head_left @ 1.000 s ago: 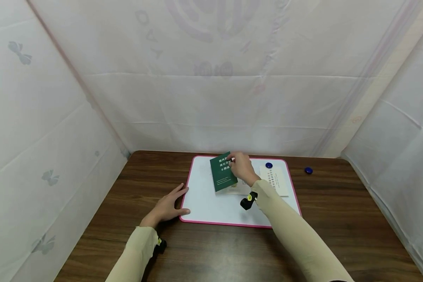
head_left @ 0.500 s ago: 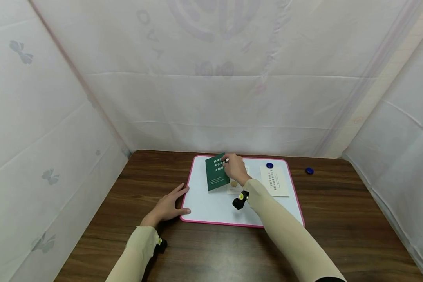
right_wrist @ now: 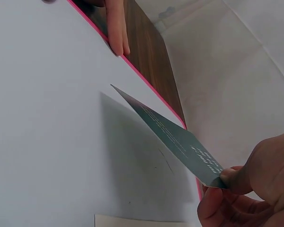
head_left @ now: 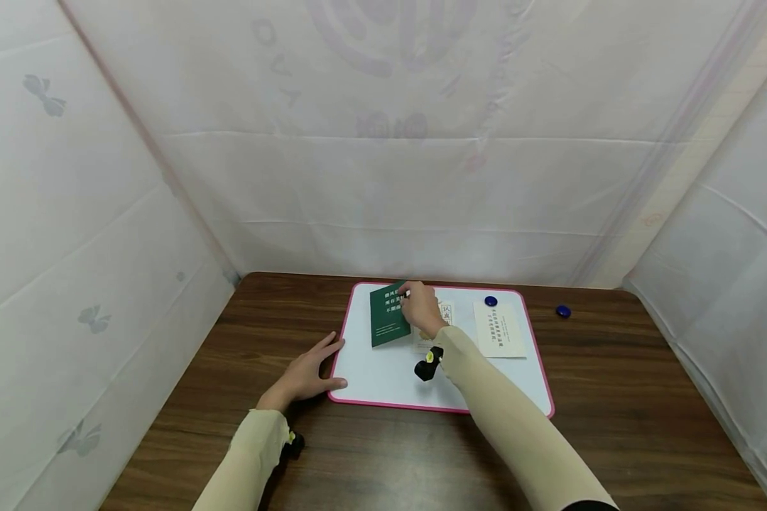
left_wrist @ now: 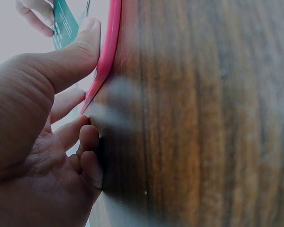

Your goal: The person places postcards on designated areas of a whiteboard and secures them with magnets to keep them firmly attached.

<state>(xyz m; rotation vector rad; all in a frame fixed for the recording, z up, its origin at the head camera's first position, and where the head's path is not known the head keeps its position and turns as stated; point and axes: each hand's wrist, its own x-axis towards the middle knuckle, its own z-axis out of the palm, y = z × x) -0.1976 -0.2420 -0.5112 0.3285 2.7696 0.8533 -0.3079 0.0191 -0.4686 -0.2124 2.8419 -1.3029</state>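
My right hand [head_left: 423, 309] pinches a green card [head_left: 387, 325] with white printed characters by its upper right part, over the left half of a pink-rimmed whiteboard [head_left: 377, 376]. In the right wrist view, thumb and fingers grip one end of the card [right_wrist: 168, 132], which slants above the board and casts a shadow. My left hand [head_left: 302, 376] rests at the board's lower left corner, thumb and fingers spread. Its thumb lies along the pink rim in the left wrist view. A cream card [head_left: 446, 312] with a printed box lies partly hidden under my right wrist.
Another cream card [head_left: 500, 330] lies on the board's right side, with a blue round magnet [head_left: 491, 301] at its top edge. A second blue magnet [head_left: 563, 311] sits on the brown wooden table [head_left: 620, 397]. White fabric walls [head_left: 383, 184] stand behind and at both sides.
My right hand has carried the green card leftward across the board, and the card has turned more upright. More of the cream card beneath shows. My left hand has stayed in place.
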